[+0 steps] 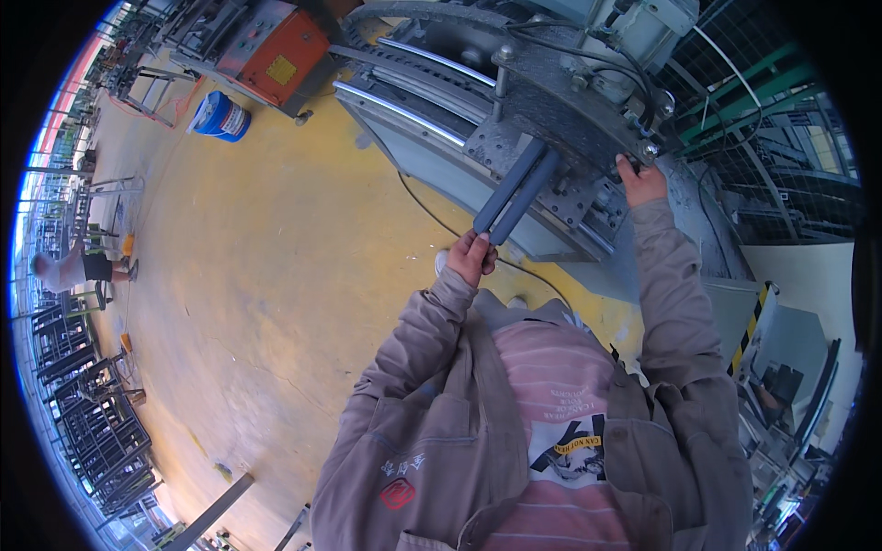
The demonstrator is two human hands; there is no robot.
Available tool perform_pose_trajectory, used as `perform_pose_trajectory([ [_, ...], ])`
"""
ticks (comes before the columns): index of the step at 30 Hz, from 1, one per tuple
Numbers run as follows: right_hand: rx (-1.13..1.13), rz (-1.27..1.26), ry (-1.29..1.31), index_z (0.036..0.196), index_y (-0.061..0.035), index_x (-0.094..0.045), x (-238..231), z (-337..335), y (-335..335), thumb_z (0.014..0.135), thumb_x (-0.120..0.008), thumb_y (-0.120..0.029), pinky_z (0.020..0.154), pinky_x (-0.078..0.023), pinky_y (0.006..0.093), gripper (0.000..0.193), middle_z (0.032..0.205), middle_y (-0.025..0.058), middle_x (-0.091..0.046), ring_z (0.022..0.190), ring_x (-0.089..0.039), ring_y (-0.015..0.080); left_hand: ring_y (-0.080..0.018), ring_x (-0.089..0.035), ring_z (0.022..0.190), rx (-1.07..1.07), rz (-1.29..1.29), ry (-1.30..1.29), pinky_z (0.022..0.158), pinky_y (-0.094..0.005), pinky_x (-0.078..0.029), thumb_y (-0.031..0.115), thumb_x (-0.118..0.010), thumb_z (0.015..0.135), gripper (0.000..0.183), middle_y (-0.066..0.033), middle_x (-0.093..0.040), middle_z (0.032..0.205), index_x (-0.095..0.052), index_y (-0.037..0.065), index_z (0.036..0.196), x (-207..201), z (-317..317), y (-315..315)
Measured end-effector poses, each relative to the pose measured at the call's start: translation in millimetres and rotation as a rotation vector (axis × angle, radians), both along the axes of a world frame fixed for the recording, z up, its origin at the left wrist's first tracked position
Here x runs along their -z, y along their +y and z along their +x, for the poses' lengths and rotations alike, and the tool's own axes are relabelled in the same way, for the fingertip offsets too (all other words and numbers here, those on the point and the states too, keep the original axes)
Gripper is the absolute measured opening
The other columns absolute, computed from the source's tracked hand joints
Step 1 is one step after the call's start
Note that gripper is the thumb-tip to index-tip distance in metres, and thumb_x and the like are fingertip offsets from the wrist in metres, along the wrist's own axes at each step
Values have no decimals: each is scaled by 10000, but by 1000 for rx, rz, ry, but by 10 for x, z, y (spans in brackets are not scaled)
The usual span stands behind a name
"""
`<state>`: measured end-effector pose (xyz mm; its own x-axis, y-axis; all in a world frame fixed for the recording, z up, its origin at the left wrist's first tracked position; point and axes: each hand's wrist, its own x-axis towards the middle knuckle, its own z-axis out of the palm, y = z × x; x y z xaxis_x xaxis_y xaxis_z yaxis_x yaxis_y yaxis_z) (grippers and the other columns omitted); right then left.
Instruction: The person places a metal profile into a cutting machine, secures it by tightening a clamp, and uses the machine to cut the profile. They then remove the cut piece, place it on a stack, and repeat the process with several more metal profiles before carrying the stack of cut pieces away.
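In the middle of the view, my left hand (472, 258) is closed on the near end of a pair of parallel blue-grey bars (508, 186). Their far ends reach in under a dark plate on the machine (560, 124), where I cannot see how they sit. On the right, my right hand (643, 184) rests at the machine's near edge beside a bolt fitting, thumb up and fingers curled. What those fingers grip, if anything, is hidden. Shiny rails (404, 112) run along the machine next to the bars.
A blue bucket (220, 118) and an orange cabinet (273, 57) stand at the far left. A black cable (432, 213) lies on the yellow floor by the machine. Metal frames (92, 432) are stacked at left, near another person (69, 269). Mesh fencing (781, 129) borders the right.
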<state>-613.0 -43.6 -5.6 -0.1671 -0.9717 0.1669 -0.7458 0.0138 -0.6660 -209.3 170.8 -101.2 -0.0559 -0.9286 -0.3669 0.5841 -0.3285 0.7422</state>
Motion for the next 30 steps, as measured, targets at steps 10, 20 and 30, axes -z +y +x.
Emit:
perform_pose_trajectory([
  [10, -29, -37, -10, 1301, -62, -883, 57, 75, 260, 1148, -880, -410, 934, -639, 426, 380, 1087, 113, -890, 982, -834, 259, -141, -748, 850, 120, -100, -547, 742, -330, -612, 267, -714, 1276, 310, -56, -804, 1003, -766, -7, 1411, -63, 298, 126],
  [20, 145, -98, -200, 1581, -87, -800, -418, -195, 169, 1182, -816, -421, 1110, -635, 461, 521, 1425, 170, -882, 1263, -836, 347, -207, -795, 1116, -93, -167, -781, 1028, -369, -641, 266, -711, 1242, 367, -119, -854, 1199, -806, -6, 1468, -191, 896, -765],
  [30, 113, -406, -179, 1529, -123, -769, -400, 966, 529, 1208, -776, -390, 1130, -631, 489, 418, 1411, 125, -865, 1325, -822, 354, -531, -671, 1601, 474, -308, -1057, 1334, -524, -528, 861, -538, 1193, 996, -348, -749, 1644, -670, 34, 1730, 710, 479, -1865],
])
